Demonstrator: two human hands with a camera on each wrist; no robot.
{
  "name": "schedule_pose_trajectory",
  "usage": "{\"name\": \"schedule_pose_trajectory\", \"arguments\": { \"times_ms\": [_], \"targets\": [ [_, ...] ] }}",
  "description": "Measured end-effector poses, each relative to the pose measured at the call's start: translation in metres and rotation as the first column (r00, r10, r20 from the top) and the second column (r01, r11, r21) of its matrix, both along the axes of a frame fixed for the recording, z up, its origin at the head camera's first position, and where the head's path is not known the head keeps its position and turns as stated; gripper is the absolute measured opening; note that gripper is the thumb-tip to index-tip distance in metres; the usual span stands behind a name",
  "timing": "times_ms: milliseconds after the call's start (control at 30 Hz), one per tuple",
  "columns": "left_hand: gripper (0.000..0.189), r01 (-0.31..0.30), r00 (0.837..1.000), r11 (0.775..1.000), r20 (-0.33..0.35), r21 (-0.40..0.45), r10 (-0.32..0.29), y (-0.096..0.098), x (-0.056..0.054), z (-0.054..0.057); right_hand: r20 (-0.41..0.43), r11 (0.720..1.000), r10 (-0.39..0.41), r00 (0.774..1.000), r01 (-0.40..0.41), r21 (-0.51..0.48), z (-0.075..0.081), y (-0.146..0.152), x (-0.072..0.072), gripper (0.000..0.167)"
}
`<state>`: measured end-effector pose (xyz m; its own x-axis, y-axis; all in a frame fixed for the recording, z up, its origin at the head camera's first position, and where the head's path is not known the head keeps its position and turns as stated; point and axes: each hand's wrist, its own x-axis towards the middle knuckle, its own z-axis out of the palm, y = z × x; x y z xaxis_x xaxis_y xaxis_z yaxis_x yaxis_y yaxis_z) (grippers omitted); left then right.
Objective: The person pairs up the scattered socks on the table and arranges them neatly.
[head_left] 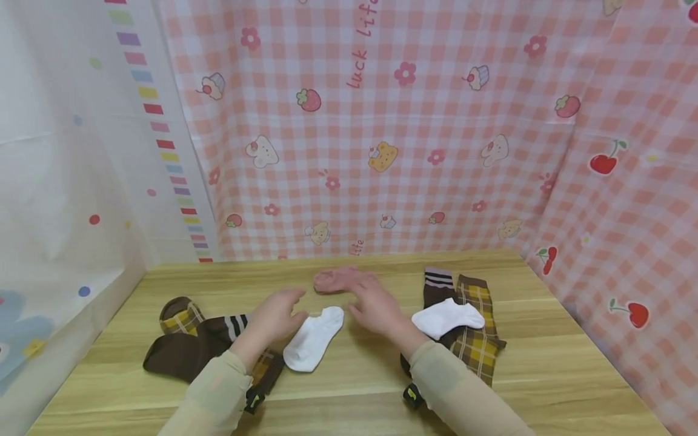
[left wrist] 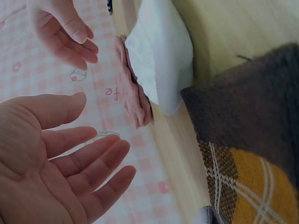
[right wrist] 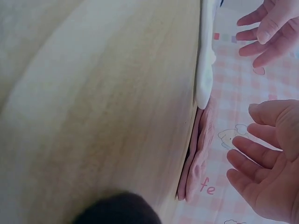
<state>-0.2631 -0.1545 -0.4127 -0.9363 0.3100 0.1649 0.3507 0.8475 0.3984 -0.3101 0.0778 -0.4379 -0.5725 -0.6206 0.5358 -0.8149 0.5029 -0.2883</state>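
Note:
A white ankle sock (head_left: 313, 340) lies flat on the wooden table between my two hands. Behind it, near the table's back edge, is a pink sock (head_left: 339, 280), its right end partly hidden by my right hand. My left hand (head_left: 277, 313) hovers just left of the white sock, fingers spread and relaxed, holding nothing. In the left wrist view its palm and loosely bent fingers (left wrist: 100, 161) show nothing between them. My right hand (head_left: 376, 307) hangs over the table to the white sock's right, also holding nothing; the right wrist view shows its relaxed fingers (right wrist: 254, 158).
To the left lie a dark brown striped-cuff sock (head_left: 180, 354) and yellow-brown plaid socks (head_left: 188, 320). On the right, another white sock (head_left: 447, 318) rests across a dark striped-cuff sock (head_left: 438, 284) and a plaid sock (head_left: 480, 339). Checkered curtains (head_left: 403, 194) stand behind the table (head_left: 349, 402).

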Motion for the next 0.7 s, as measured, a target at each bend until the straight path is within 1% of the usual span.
{"name": "schedule_pose_trajectory", "arguments": {
  "times_ms": [33,167,267,367,433,533,600,700],
  "targets": [
    [0.045,-0.003,1.0,1.0,0.002,0.001,0.003,-0.001,0.001,0.0,-0.004,1.0,0.022,1.0,-0.022,-0.007,0.0,-0.001,0.0,0.083],
    [0.047,-0.013,1.0,1.0,0.021,0.012,0.013,-0.002,0.005,0.001,-0.001,1.0,0.01,1.0,-0.01,-0.011,-0.001,-0.002,0.002,0.083],
    [0.049,-0.022,0.999,1.0,0.044,0.015,0.021,-0.001,0.007,0.002,0.017,1.0,-0.017,1.0,0.017,0.012,-0.001,-0.003,0.005,0.075],
    [0.05,-0.032,0.997,0.999,0.068,0.009,0.032,-0.001,0.01,0.002,0.082,0.997,-0.049,0.995,0.045,0.055,0.0,-0.005,0.007,0.067],
    [0.05,-0.047,0.995,0.999,0.088,0.008,0.046,-0.001,0.013,0.001,0.139,0.992,-0.091,0.986,0.077,0.099,0.0,-0.006,0.009,0.058],
    [0.051,-0.072,0.99,0.997,0.125,0.017,0.069,-0.002,0.015,0.0,0.215,0.977,-0.163,0.963,0.127,0.171,0.001,-0.007,0.011,0.051],
    [0.051,-0.09,0.985,0.996,0.147,0.025,0.085,-0.003,0.017,-0.001,0.236,0.966,-0.2,0.951,0.151,0.21,0.001,-0.009,0.012,0.05],
    [0.051,-0.104,0.981,0.994,0.168,0.026,0.098,-0.004,0.019,-0.002,0.257,0.965,-0.201,0.945,0.147,0.215,0.001,-0.012,0.011,0.051]
  ]
}}
